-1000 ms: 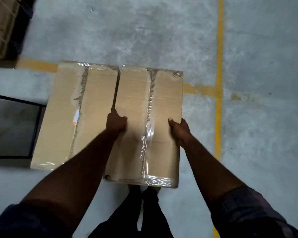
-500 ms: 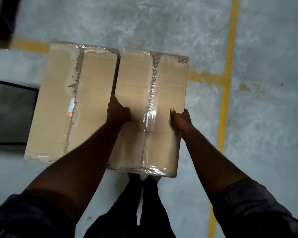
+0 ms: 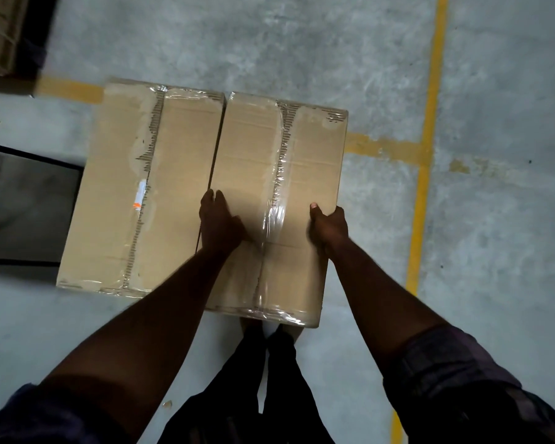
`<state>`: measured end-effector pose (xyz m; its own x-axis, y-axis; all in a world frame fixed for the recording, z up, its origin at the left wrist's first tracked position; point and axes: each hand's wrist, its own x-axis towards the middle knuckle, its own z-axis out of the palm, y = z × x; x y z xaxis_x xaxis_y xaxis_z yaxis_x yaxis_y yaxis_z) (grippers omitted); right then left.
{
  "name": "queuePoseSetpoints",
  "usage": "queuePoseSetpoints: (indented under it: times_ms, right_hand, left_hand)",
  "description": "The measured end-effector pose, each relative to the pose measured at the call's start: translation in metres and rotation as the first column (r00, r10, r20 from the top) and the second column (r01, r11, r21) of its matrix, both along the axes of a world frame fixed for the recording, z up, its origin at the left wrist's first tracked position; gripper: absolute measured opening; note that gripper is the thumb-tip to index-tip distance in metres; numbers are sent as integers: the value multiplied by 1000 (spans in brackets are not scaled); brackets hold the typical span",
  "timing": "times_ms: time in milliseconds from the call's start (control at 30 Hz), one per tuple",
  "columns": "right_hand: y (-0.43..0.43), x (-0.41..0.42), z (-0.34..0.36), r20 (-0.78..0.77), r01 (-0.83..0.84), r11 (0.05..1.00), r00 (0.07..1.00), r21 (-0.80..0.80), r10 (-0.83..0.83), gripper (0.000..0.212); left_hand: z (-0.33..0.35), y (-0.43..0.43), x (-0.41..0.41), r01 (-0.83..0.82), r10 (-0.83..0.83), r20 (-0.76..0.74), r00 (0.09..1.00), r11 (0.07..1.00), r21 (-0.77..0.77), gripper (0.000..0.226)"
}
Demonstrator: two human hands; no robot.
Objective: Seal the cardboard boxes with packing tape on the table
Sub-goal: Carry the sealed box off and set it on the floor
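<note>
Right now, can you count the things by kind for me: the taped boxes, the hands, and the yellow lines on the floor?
Taped boxes: 2, the left box and the right box, side by side.
Hands: 2, the left hand and the right hand, both on the right box.
Yellow floor lines: 2, the long line and the line crossing it.
Total: 6

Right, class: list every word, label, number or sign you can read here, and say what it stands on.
No text can be read.
On the left cardboard box: white and orange label scrap by the tape seam, too blurred to read.
On the right cardboard box: no print visible.
On the yellow floor lines: no lettering.
</note>
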<state>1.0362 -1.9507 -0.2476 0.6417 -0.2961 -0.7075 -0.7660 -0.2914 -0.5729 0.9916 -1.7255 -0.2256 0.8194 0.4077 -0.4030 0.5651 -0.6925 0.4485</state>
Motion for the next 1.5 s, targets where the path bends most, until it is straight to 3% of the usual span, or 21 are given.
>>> queuePoseSetpoints:
  times_ms: [267,500,700,967,1233,1500]
  right_hand:
    - [0,-21,36,-24,-139,986,990,-89,138,54]
    - [11,-44,77,111,-281,944,947,-170,302,55]
    - [49,-82,109,129,-483,855,851,-191,510,51]
    - [135,-153,142,168,-695,689,668,-207,725,49]
    - [263,-259,171,198,-797,537,499,-278,844,47]
    - [420,-391,169,250,-880,317,237,-354,939,40]
  left_hand:
    - [25,11,-20,46,-52,-100,994,997,-66,51]
    - [58,12,-54,8,-11,-44,999,997,-83,70]
    - [91,36,-110,-59,58,-24,998,995,-74,69]
    - [118,101,-209,-24,22,-50,999,999,-48,68]
    - [131,201,-336,-21,21,-4,1000,999,-41,66]
    - [126,321,-491,-232,232,-16,973,968,-91,70]
